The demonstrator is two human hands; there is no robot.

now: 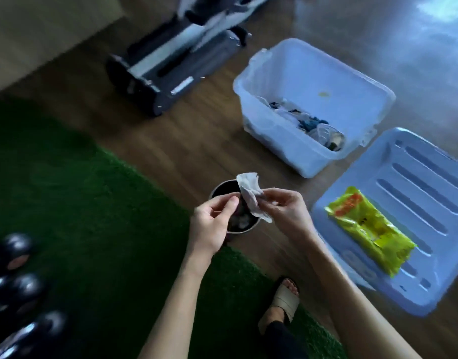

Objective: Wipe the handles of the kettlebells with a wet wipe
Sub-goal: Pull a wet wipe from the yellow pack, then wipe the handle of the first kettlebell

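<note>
A white wet wipe [251, 195] hangs crumpled between my two hands, above a small round bin [244, 228] with used wipes inside. My right hand [284, 208] pinches the wipe's right side. My left hand [213, 224] has its thumb and fingers curled at the wipe's left edge. Several black glossy kettlebells [18, 278] stand in a row on the green mat at the far left, partly cut off by the frame edge. A yellow wet wipe packet [370, 230] lies on a blue lid.
A green turf mat [93, 216] covers the left floor. A translucent blue storage box [313, 81] with odds and ends stands on the wood floor, its lid [424, 182] beside it. Folded grey exercise gear [176, 63] lies farther off. My sandalled foot [282, 304] is below.
</note>
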